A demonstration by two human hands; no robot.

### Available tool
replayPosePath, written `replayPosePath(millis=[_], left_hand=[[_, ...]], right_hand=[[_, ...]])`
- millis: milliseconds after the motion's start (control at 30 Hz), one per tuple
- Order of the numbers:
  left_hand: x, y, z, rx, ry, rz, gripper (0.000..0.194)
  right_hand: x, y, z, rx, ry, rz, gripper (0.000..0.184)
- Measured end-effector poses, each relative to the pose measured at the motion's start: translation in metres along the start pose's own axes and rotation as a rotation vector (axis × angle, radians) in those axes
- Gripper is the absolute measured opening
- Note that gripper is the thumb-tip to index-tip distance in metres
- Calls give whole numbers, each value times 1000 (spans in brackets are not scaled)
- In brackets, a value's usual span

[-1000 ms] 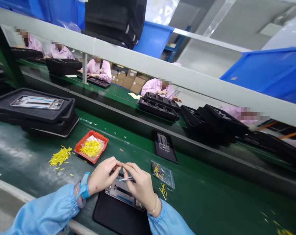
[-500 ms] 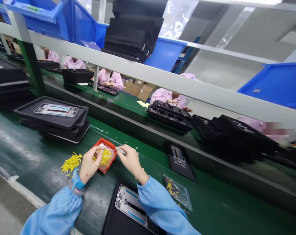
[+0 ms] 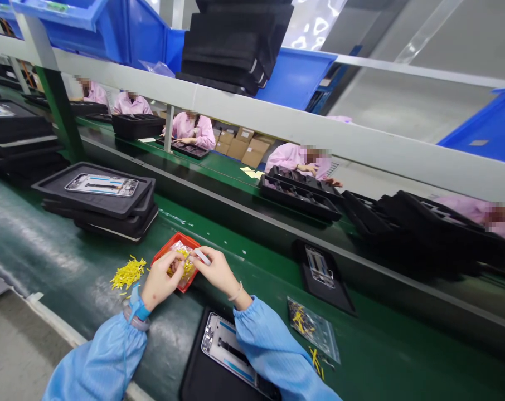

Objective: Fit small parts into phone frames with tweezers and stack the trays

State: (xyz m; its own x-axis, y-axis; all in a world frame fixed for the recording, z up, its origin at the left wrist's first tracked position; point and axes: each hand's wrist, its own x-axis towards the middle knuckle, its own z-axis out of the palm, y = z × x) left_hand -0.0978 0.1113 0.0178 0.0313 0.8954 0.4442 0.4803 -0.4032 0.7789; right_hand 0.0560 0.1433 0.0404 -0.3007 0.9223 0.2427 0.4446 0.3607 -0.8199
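My left hand (image 3: 160,281) is over a small red tray (image 3: 165,249), with its fingertips among the yellow strips (image 3: 186,263) in a clear wrapper; whether they pinch any strip is hidden. My right hand (image 3: 219,273) is shut on a pair of slim tweezers (image 3: 202,256), whose tip is just above the tray's far corner. A loose pile of yellow strips (image 3: 128,273) lies left of the tray. Below my hands, a phone frame (image 3: 225,345) rests on a black tray (image 3: 196,379), partly hidden by my right sleeve.
A clear bag of yellow strips (image 3: 313,328) lies on the green conveyor belt (image 3: 382,340). Stacked black trays (image 3: 93,192) hold another phone frame. Co-workers in pink smocks (image 3: 194,129) sit beyond a grey rail (image 3: 277,120), under blue bins and black trays.
Both hands have moved from above the phone frame to the red tray, with the tweezers still in my right hand. My left fingers have gone down among the strips. The view has shifted.
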Motion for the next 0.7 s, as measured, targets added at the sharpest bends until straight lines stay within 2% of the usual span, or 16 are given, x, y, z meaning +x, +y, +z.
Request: replayPosePath(millis=[367, 600, 700], left_hand=[[0, -9, 2, 62, -24, 55, 20], [0, -25, 3, 151, 64, 46, 28], [0, -28, 3, 216, 64, 69, 23]], right_hand=[[-9, -5, 7, 25, 22, 24, 10], [-10, 0, -1, 75, 134, 68, 21], [-12, 4, -6, 91, 163, 96, 24]])
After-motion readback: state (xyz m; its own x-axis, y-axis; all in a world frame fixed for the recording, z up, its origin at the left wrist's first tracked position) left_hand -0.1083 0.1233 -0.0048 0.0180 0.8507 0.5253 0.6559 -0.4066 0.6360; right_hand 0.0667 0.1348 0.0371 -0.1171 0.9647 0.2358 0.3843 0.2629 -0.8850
